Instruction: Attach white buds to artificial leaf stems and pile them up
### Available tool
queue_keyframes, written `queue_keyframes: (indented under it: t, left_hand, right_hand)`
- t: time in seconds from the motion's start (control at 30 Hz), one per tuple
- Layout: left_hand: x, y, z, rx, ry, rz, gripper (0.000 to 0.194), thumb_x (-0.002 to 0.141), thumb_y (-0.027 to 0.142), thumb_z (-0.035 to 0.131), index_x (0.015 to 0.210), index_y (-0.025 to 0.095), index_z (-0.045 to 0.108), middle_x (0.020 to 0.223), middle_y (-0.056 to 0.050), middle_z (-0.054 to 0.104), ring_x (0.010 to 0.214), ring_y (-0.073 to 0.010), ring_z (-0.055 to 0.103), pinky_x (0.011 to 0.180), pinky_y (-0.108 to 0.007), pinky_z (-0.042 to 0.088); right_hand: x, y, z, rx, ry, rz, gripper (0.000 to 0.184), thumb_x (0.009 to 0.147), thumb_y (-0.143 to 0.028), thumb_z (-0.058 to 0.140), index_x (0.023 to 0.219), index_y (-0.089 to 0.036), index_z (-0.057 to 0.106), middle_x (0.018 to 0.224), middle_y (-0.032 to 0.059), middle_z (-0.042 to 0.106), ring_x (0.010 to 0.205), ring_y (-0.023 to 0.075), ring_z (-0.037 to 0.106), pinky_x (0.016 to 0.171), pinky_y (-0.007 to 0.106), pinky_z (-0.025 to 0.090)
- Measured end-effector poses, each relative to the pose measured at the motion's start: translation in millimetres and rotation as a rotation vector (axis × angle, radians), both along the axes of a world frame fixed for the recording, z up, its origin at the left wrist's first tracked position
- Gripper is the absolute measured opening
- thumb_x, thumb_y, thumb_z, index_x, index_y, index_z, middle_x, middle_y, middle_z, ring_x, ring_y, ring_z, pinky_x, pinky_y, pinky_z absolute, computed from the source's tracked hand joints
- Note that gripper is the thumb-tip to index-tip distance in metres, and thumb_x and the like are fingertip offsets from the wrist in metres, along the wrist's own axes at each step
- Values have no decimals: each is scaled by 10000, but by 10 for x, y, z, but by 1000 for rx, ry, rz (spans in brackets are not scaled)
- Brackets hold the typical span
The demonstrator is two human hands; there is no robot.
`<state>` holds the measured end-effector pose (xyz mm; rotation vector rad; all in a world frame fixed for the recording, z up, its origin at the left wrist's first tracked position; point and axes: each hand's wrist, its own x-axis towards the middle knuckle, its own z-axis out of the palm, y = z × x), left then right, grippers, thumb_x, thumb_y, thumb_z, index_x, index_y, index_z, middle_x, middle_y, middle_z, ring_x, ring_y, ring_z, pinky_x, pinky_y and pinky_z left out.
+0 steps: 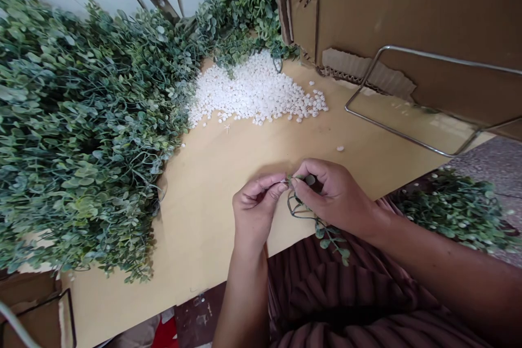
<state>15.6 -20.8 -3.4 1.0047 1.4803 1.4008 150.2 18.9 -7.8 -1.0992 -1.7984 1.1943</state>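
Note:
Just above the near edge of the table, my two hands meet fingertip to fingertip. My right hand (332, 193) is closed in a pinch on an artificial leaf sprig (334, 239), whose green stem loops down and whose leaves hang over my lap. Thumb and forefinger of my left hand (256, 204) press together at the sprig's tip; the small thing between them is mostly hidden. Beyond the hands lies a heap of small white bead-like pieces (253, 89). One loose white piece (340, 148) rests closer to my right hand.
Artificial greenery (81, 119) is piled along the left of the tan tabletop (204, 201), with more foliage (244, 0) behind the white heap. At the right stand a cardboard box (399, 5) and a bent metal wire frame (399, 130). Another leafy bunch (457, 206) lies below, at right.

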Motion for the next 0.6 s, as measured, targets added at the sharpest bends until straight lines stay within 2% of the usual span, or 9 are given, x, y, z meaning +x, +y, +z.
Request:
queue_keyframes:
  t: [0.43, 0.6]
  left_hand:
    - [43, 54, -1, -42, -45, 34, 147, 537, 264, 809, 635, 203, 718, 652, 1, 693, 637, -98, 636, 641, -213, 541]
    - [50, 66, 8, -40, -46, 17, 114, 558, 247, 797, 629, 211, 716, 654, 5, 693, 639, -97, 635, 638, -213, 542]
  right_hand:
    - [1, -8, -6, 13, 17, -17, 134, 767, -193, 476, 640, -166, 509, 552, -22, 510, 516, 87, 454, 496, 202, 358]
    - [5, -7, -19, 15, 61, -16, 133, 773, -180, 482, 653, -151, 533, 566, -11, 540, 526, 89, 479, 506, 199, 381]
